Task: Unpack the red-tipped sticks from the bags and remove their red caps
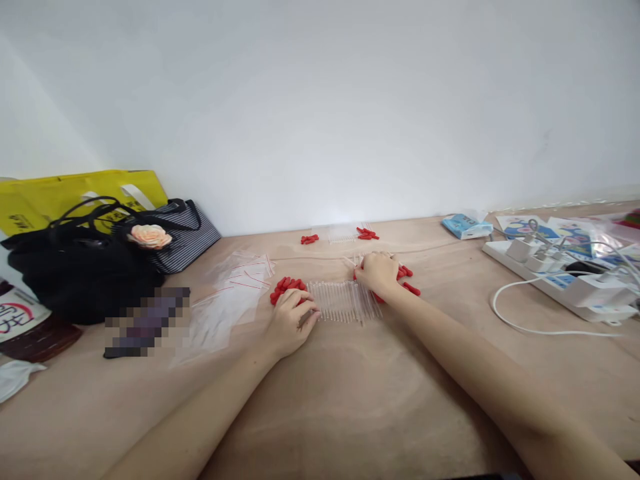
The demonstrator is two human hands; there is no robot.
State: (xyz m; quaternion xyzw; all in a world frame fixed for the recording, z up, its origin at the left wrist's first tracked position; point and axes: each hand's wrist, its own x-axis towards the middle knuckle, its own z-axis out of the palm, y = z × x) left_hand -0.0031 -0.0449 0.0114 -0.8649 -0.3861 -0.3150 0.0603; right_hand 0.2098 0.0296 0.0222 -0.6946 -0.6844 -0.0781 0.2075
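Observation:
A row of thin clear tubes lies side by side on the wooden table, a few at its right end crossed unevenly. Left of the row is a pile of small red elongated pieces. My left hand rests at the pile's near side, fingers bent and thumb apart from them, by the tubes' left ends; nothing shows in its grasp. Beyond the row's right end, my right hand is curled downward over more red pieces. Its fingertips are hidden, so what they grip cannot be made out.
Clear plastic bags with red lines spread to the left, beside a blurred dark object. Black bag and drink bottle stand far left. Another tube group lies near the wall. A power strip with cables sits right.

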